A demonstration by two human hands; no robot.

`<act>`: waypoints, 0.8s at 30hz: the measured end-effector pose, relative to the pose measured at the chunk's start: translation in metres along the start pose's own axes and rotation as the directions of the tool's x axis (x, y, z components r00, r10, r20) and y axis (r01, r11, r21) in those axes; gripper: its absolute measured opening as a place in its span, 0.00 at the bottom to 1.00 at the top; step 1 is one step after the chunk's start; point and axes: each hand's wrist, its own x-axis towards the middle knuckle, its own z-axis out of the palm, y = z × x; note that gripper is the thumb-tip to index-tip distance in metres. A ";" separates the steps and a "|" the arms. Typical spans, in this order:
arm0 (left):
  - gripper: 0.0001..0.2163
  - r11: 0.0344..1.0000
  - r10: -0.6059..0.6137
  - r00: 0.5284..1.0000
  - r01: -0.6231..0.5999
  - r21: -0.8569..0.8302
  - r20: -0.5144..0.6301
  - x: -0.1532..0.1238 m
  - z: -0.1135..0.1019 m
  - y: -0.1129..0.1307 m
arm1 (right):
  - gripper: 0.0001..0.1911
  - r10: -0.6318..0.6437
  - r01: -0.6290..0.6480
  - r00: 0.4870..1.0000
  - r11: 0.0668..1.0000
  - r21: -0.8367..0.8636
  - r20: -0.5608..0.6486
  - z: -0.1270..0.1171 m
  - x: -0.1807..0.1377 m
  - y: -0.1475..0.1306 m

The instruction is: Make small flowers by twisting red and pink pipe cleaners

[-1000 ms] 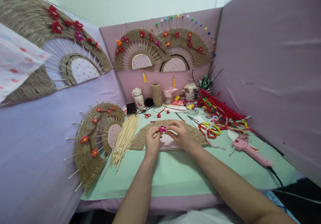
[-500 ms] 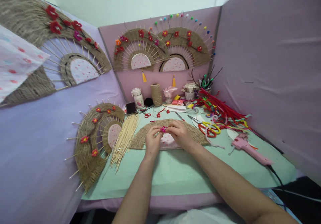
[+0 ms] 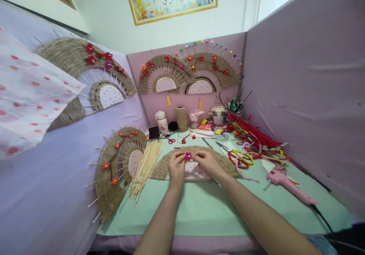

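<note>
Between my hands is a small magenta pipe-cleaner flower point(image 3: 188, 156) with a pale centre. The fingertips of my left hand point(image 3: 177, 165) pinch its left side. My right hand point(image 3: 207, 163) has its fingers closed at the flower's right edge. Both hands are over a half-round fan point(image 3: 164, 163) wound with brown twine, which lies flat on the table. Its pink dotted cloth centre point(image 3: 195, 172) shows between my wrists, and my hands hide part of the twine band.
Thin wooden sticks point(image 3: 146, 167) lie left of the fan, beside a decorated fan point(image 3: 107, 186). To the right are scissors point(image 3: 239, 158), a pink glue gun point(image 3: 291, 186) and a heap of pipe cleaners point(image 3: 253, 133). A twine spool point(image 3: 181, 118) and white bottle point(image 3: 161, 121) stand behind.
My fingers have spread slightly from the magenta flower, so more of its petals show. The camera has tilted up, and the whole scene sits lower in view.
</note>
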 end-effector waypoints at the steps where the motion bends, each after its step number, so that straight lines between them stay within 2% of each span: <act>1: 0.08 1.000 -0.012 1.000 0.012 0.003 0.018 0.000 0.000 -0.001 | 0.16 0.022 -0.022 0.999 1.000 0.011 -0.033 -0.001 0.001 0.001; 5: 0.14 0.995 -0.098 0.995 0.098 0.028 0.030 0.000 0.000 -0.009 | 0.17 0.017 -0.026 0.964 0.999 -0.028 -0.264 -0.014 0.008 0.005; 9: 0.09 0.983 -0.067 0.998 0.066 0.172 -0.003 0.001 -0.003 -0.019 | 0.16 -0.047 -0.006 0.924 0.991 -0.137 -0.380 -0.031 0.016 0.009; 14: 0.07 0.954 -0.015 1.000 0.013 0.300 0.004 0.001 -0.004 -0.024 | 0.16 -0.065 -0.041 0.941 0.952 -0.304 -0.331 -0.039 0.022 0.006; 18: 0.08 0.951 -0.028 0.999 0.039 0.306 -0.040 0.001 -0.007 -0.019 | 0.15 -0.082 -0.048 0.958 0.898 -0.437 -0.274 -0.038 0.029 0.001; 21: 0.07 0.974 -0.062 0.988 0.090 0.207 -0.140 0.004 -0.011 -0.015 | 0.14 -0.078 -0.086 0.965 0.811 -0.579 -0.252 -0.034 0.038 0.000; 24: 0.08 0.983 -0.172 0.946 0.183 0.015 -0.275 0.008 -0.015 -0.017 | 0.13 -0.036 -0.144 0.971 0.699 -0.700 -0.236 -0.024 0.046 0.003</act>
